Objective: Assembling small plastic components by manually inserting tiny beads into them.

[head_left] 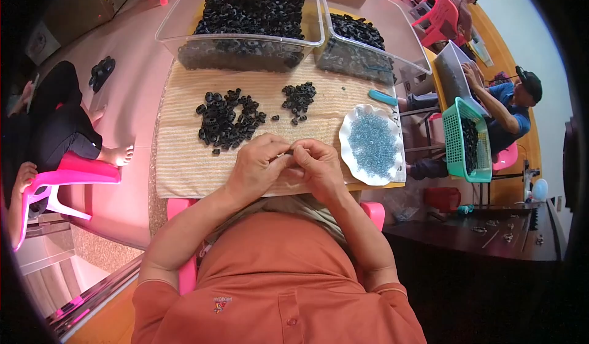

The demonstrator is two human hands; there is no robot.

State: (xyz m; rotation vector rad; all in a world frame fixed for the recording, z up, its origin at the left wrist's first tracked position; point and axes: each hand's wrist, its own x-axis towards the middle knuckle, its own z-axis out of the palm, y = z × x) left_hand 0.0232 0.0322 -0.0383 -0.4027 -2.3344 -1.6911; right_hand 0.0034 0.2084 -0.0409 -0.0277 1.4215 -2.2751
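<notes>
Close to my body, at the front of the cloth-covered table, my left hand point(256, 165) and my right hand point(319, 167) meet with their fingertips pinched together. Between them is a small black piece point(289, 152), mostly hidden by the fingers. A larger pile of small black plastic pieces point(230, 120) lies just beyond my left hand. Farther back and to its right is a smaller pile of similar pieces point(299, 99), with a few loose ones nearby. Beside my right hand stands a white scalloped dish point(347, 160) full of tiny clear bluish parts point(373, 143).
Two clear plastic bins point(245, 43) point(362, 59) of black pieces stand along the table's far side. A blue-handled tool point(383, 97) lies behind the dish. At right, a co-worker point(515, 105) sits near a green basket point(455, 141). Another person point(58, 111) sits at left.
</notes>
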